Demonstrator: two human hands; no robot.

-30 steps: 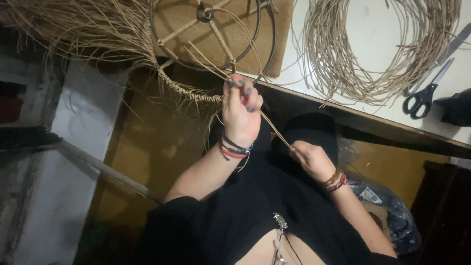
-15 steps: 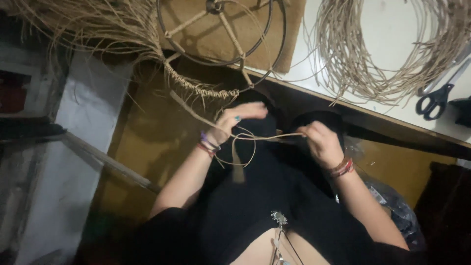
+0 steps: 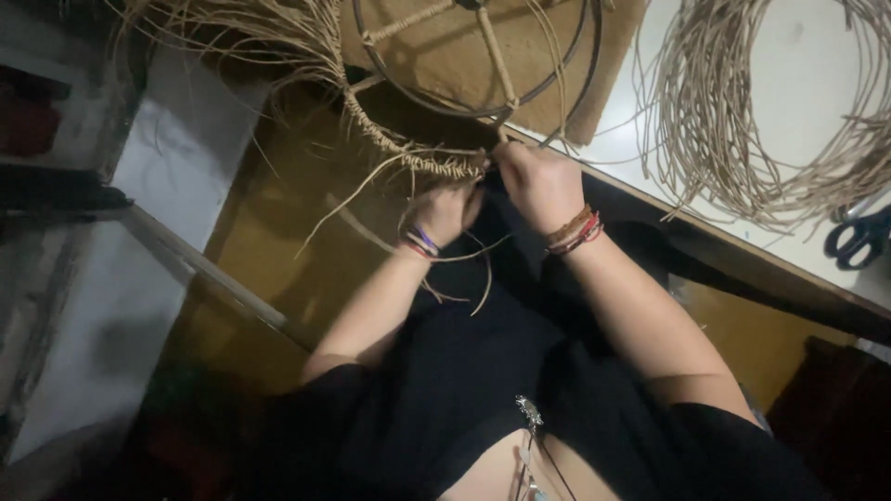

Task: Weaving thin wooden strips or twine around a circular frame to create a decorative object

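**Binding cane onto the hoop's near edge**

Working at the near edge of a round metal frame (image 3: 483,56), both hands meet at one spot on its rim — the end of the wrapped rim section (image 3: 408,153), where pale cane is bound tightly around the hoop. The frame lies on a brown mat (image 3: 436,46) at the corner of the worktop (image 3: 789,83), and its near arc overhangs towards the person's lap.

The left hand (image 3: 445,209) is curled shut just under the end of the binding, apparently pinching a cane strand (image 3: 371,186); which fingers hold it cannot be told, since the grip is turned away from the camera. The right hand (image 3: 538,181) is closed over the rim just to the right of the binding, its fingers folded on the hoop or on the strand there — the contact itself is hidden beneath the knuckles. Both wrists carry coloured thread bracelets.

The wrapped section runs up and to the left from the hands, following the hoop's curve, so the bare rim lies to the right, beneath and beyond the right hand. Loose strand tails trail down and left from the left hand, and one loops over the black clothing.

Farther left, a fringe of unwoven cane ends (image 3: 241,37) fans out from the frame. On the white worktop to the right lies a coil of cane (image 3: 742,139), and beyond it, at the picture's edge, a pair of black-handled scissors (image 3: 858,237), well apart from both hands.
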